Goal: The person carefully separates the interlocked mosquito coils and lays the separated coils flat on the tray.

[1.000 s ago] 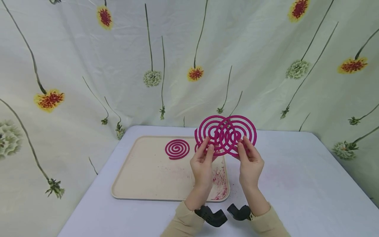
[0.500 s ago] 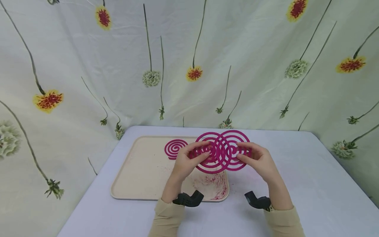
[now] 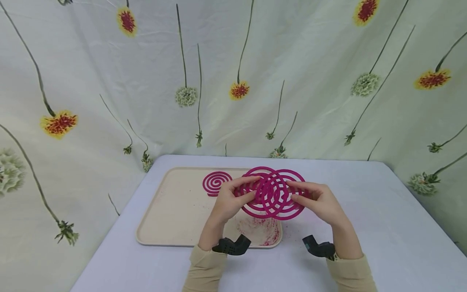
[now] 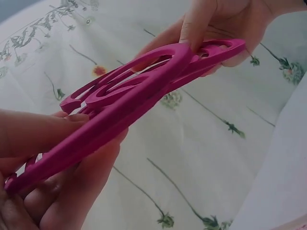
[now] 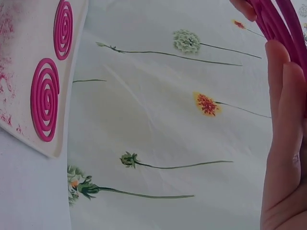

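Note:
In the head view my left hand point(image 3: 228, 200) pinches a magenta mosquito coil point(image 4: 103, 124) between thumb and fingers. My right hand point(image 3: 322, 200) pinches a second mosquito coil point(image 4: 230, 46) at its right side. Both coils are held up above the tray's right part, with their inner sides overlapping. From the left wrist they appear nearly edge-on, one lying against or just behind the other. Only the fingers point(image 5: 283, 96) of my right hand and part of its coil show in the right wrist view.
A beige tray point(image 3: 164, 245) rests on a white table point(image 3: 365, 211), its right end dusted with magenta crumbs. On it lie a flat mosquito coil point(image 3: 208, 183) and another coil point(image 5: 34, 105), mostly hidden in the head view. A flowered cloth point(image 3: 328, 61) hangs behind.
Both hands have spread at the wrists and come down, tipping the two coils lower over the tray. In the last half second the right coil has slid left, and the overlap has grown.

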{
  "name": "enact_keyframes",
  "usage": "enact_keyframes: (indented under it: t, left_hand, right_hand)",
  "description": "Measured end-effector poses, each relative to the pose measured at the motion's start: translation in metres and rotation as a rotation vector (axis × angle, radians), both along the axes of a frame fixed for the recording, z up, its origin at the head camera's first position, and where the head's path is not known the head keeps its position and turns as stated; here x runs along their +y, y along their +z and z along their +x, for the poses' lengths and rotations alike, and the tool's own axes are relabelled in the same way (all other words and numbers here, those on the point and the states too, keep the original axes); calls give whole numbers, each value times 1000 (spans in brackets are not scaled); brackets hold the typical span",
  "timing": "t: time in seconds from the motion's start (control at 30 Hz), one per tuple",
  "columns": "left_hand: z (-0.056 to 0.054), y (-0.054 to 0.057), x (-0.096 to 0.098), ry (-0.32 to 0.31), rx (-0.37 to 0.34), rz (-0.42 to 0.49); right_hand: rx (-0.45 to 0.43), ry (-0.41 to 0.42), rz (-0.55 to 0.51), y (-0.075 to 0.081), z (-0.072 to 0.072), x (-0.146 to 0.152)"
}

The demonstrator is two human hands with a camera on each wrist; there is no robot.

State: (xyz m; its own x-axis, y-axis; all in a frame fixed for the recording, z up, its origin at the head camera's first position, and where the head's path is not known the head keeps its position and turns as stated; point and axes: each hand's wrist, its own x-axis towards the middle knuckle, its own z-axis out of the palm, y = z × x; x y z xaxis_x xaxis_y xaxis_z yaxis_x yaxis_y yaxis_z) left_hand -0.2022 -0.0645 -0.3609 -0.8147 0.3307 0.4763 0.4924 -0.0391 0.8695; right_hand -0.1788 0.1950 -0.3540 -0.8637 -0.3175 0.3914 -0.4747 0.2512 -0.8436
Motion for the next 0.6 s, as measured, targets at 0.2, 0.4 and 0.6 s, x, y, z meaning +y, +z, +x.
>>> enact_keyframes:
  t: [0.2, 0.4, 0.6]
  left_hand:
    - [6, 10, -7, -77, -6, -73]
    - [6, 10, -17, -122, -13, -148]
    - [2, 2, -6, -42, -26, 12]
  right_hand:
    - [46, 108, 22, 1, 1, 10]
    - [22, 149, 59, 2, 1, 12]
    - [21, 18, -29, -2, 0, 0]
